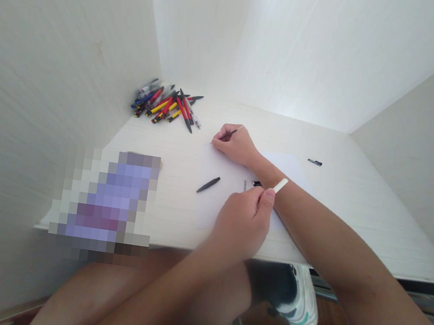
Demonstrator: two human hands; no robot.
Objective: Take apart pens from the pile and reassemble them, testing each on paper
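My right hand (236,145) is closed in a writing grip on a thin, dark pen refill (232,133) with a pale end. Its tip points down at the upper left edge of the white paper (216,165). My left hand (244,221), fingers curled and thumb on top, grips a white pen barrel (280,185) that sticks up beside my right forearm. On the paper to the left lies a dark, tapered pen piece (208,184). Just beyond my left hand are a small grey spring-like piece (245,185) and a black piece (256,183), partly hidden by my forearm.
A heap of red, yellow, blue and clear pens (166,104) lies at the back left of the white table (178,151). A black clip-like piece (314,162) rests at the right. A blurred-out phone-shaped object (116,191) lies at the left. Pale walls enclose three sides.
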